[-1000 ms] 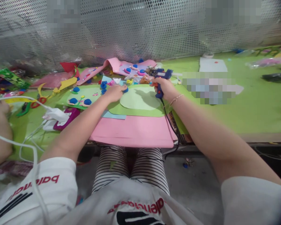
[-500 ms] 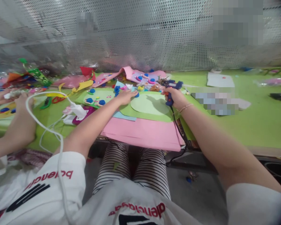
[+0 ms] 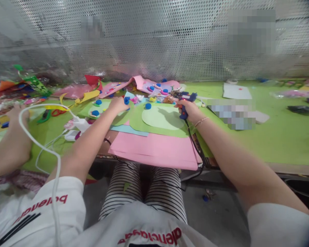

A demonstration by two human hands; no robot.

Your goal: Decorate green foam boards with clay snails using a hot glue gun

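Note:
My right hand is wrapped round a blue glue gun with a black cord, its nozzle end over the back of the work. At a small stack of blue foam pieces, my left hand has its fingers bent and closed on one piece; the fingertips are partly hidden. Between the hands lies a green sheet with a pale green rounded shape on it. One blue round piece sits at that shape's upper left edge. Left of it, another pale green shape carries blue rounds.
Pink sheets overhang the table's front edge. A white cable loops past my left arm to a plug. Scissors, a green bottle and a co-worker's hand are left. A perforated metal screen stands behind.
My left hand has drawn back leftward from the blue round on the pale green shape to the blue stack. That round stays in place. My right hand still holds the glue gun.

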